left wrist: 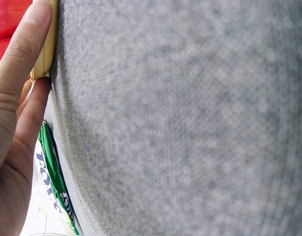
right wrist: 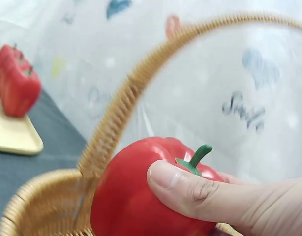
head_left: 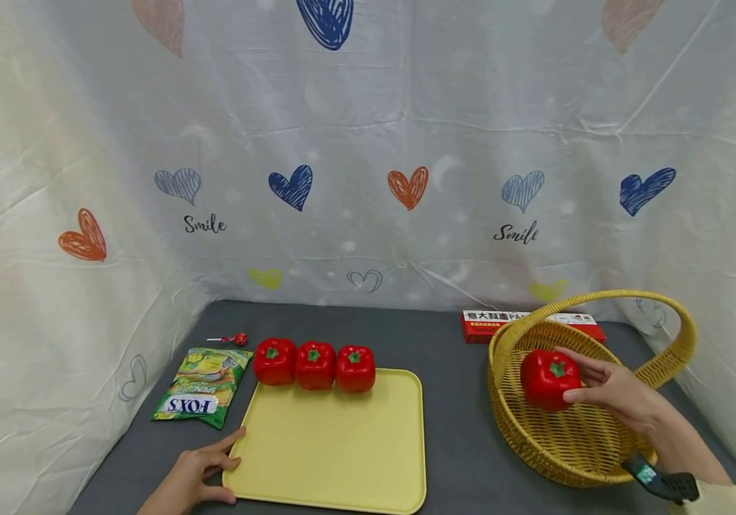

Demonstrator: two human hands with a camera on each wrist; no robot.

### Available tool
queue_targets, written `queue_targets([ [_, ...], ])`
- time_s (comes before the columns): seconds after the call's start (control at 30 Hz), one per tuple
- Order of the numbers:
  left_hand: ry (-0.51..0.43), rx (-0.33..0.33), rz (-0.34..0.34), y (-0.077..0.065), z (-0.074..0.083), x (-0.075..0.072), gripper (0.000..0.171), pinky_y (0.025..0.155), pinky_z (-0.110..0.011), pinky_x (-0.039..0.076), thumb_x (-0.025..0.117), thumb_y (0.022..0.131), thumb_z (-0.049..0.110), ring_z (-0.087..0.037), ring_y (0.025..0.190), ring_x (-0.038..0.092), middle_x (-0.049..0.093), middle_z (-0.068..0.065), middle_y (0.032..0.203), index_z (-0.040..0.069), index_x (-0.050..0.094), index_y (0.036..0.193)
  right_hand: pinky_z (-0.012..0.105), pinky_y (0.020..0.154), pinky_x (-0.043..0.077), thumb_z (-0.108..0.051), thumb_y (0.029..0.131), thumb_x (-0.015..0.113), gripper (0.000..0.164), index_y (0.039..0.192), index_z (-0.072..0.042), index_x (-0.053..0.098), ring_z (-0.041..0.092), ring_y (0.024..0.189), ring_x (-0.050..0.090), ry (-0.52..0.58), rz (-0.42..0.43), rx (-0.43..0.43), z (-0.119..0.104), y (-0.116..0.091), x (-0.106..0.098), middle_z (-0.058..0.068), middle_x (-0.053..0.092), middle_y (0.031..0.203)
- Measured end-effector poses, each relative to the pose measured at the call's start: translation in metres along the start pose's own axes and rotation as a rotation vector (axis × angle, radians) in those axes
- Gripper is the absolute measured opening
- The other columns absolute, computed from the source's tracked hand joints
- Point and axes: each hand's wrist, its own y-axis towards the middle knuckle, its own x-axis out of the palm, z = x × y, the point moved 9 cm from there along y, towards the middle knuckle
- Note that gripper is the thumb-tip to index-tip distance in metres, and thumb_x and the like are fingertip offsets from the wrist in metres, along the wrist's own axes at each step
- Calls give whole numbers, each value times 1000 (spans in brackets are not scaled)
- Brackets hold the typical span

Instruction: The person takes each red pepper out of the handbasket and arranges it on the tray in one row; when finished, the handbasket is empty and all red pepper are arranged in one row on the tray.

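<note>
My right hand (head_left: 625,393) grips a red bell pepper (head_left: 549,380) with a green stem, thumb on the near side and fingers beyond it. The pepper is at the mouth of a yellow woven basket (head_left: 516,436), under its arched handle; the right wrist view shows the thumb on the pepper (right wrist: 136,196) up close. A row of three more red bell peppers (head_left: 315,365) stands along the back edge of a pale yellow tray (head_left: 329,450). My left hand (head_left: 194,472) touches the tray's left edge with spread fingers and thumb; its wrist view shows them at the rim (left wrist: 45,59).
A green FOX'S candy bag (head_left: 203,385) lies left of the tray, with a red lollipop (head_left: 239,339) behind it. A red and white pasta box (head_left: 480,329) lies behind the basket. White heart-print cloth (head_left: 355,143) encloses the dark grey table (head_left: 451,400).
</note>
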Motion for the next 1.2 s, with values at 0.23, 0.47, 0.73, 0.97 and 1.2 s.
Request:
queue_targets([
  [0.23, 8, 8, 6, 0, 0, 0, 51, 75, -16, 53, 78, 71, 44, 4, 116, 45, 47, -37, 130, 5, 74, 103, 39, 86, 54, 1, 90, 63, 54, 123, -42, 61, 5, 104, 58, 26, -48, -22, -19, -15, 30, -18, 57, 120],
  [0.47, -15, 18, -2, 1, 0, 2, 50, 76, -15, 52, 78, 72, 43, 4, 115, 45, 46, -38, 131, 5, 74, 103, 39, 88, 53, 3, 90, 63, 52, 128, -32, 61, 9, 109, 58, 105, -137, -96, -34, -8, 77, -11, 58, 125],
  [0.73, -53, 52, -7, -1, 1, 2, 44, 76, -15, 52, 78, 73, 38, 1, 108, 52, 42, -42, 130, 4, 73, 101, 37, 91, 51, 1, 85, 71, 68, 145, -1, 39, 15, 118, 54, 117, -175, -130, -34, 26, 137, 15, 51, 139],
  [0.97, -5, 14, 23, -2, 0, -2, 43, 75, -15, 52, 78, 71, 43, 3, 112, 48, 47, -38, 129, 10, 74, 99, 34, 93, 50, -2, 81, 76, 76, 144, 8, 35, 26, 124, 50, 77, -154, -140, -27, 72, 161, 26, 44, 142],
  [1.2, 11, -6, 24, -2, 0, -2, 42, 74, -19, 55, 78, 71, 44, -3, 113, 51, 48, -37, 129, 11, 75, 96, 33, 87, 53, -1, 78, 78, 73, 141, 7, 42, 30, 118, 53, 12, -2, -94, -6, 111, 159, 27, 49, 136],
])
